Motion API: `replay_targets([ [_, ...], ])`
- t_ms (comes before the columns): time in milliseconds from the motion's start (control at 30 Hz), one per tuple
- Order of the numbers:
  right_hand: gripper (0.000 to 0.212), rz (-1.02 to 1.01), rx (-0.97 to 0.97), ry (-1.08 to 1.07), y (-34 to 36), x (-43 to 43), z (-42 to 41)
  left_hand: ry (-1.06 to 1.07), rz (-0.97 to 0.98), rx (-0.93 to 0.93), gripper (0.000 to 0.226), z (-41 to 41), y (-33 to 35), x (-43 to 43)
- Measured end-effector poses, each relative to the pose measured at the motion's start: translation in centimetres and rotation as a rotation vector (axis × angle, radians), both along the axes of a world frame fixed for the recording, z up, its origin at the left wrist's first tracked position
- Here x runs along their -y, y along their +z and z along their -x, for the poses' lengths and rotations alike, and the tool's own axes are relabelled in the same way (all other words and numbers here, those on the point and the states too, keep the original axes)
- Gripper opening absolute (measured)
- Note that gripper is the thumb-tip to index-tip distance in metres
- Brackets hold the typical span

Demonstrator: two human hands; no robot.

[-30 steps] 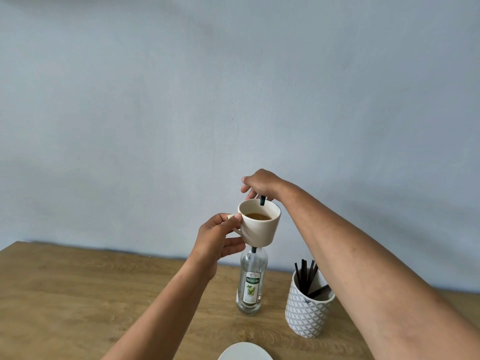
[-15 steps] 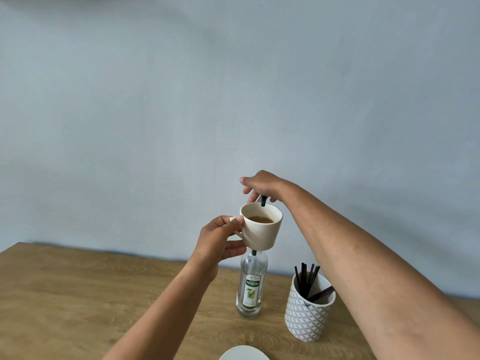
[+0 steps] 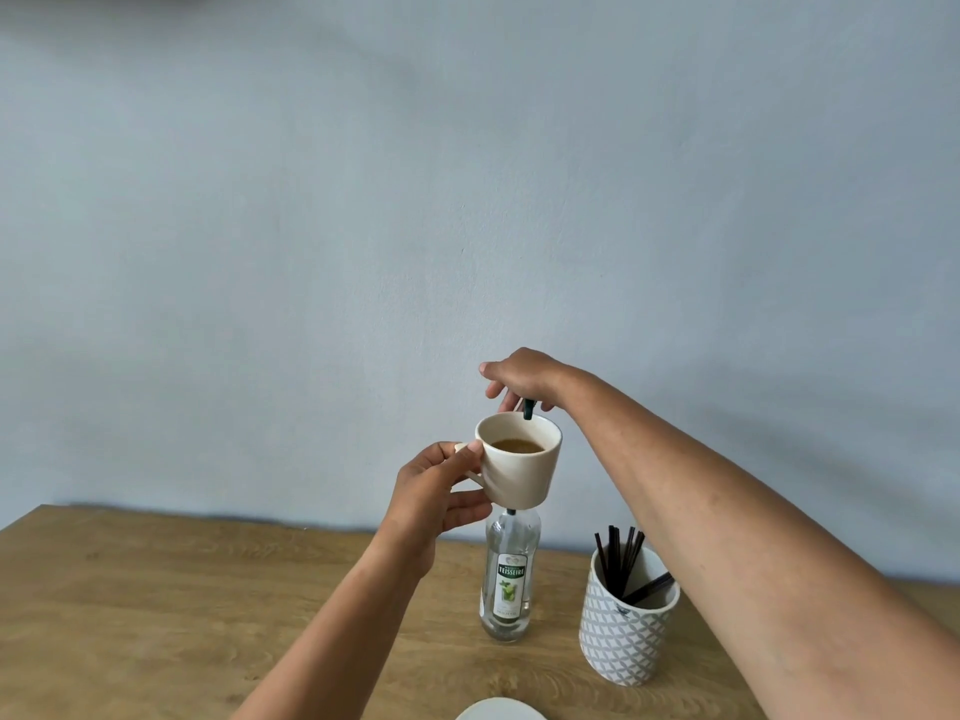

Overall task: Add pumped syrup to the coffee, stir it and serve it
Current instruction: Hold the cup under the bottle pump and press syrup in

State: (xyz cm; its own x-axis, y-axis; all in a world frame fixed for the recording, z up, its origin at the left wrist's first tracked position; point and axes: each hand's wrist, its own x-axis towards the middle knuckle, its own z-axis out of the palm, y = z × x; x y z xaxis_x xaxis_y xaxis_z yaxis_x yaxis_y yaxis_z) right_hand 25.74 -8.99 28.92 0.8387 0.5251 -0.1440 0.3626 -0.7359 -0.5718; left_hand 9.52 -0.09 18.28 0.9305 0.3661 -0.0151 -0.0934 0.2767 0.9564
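My left hand [image 3: 434, 493] holds a cream coffee cup [image 3: 522, 472] by its handle, lifted in the air and tilted slightly, with brown coffee inside. The cup hangs in front of the neck of a clear syrup bottle [image 3: 508, 584] that stands on the wooden table [image 3: 156, 615]. My right hand [image 3: 522, 379] rests on the bottle's pump head, palm down. The dark pump spout [image 3: 528, 409] pokes out below my fingers, just over the cup's far rim. The cup hides the bottle's neck.
A white patterned holder [image 3: 626, 634] with several black stirring sticks [image 3: 621, 561] stands right of the bottle, under my right forearm. The rim of a white saucer [image 3: 500, 711] shows at the bottom edge. A plain blue-grey wall rises behind the table.
The cup and both hands have shifted only slightly; the right hand sits a little higher above the cup rim, showing more of the pump spout.
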Motion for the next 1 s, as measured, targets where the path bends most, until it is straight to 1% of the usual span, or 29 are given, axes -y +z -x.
replay_targets([
  [167, 0.054, 0.057, -0.001, 0.027, 0.8, 0.1, 0.3, -0.001, -0.020, 0.004, 0.021, 0.1, 0.4, 0.0],
  [367, 0.052, 0.060, 0.006, 0.042, 1.3, -0.1, 0.7, -0.002, -0.027, 0.012, 0.022, 0.3, 0.7, 0.0],
  [567, 0.053, -0.012, 0.009, -0.007, 0.4, 0.2, 0.4, -0.010, -0.014, 0.014, 0.022, 0.2, 0.4, 0.1],
  [767, 0.051, -0.026, 0.004, -0.024, -0.1, 0.2, 0.3, -0.020, -0.001, 0.004, 0.021, -0.1, 0.0, 0.4],
  [1000, 0.062, 0.021, 0.016, 0.011, 0.6, 0.3, 0.4, -0.010, 0.011, 0.002, 0.021, 0.0, 0.2, 0.5],
])
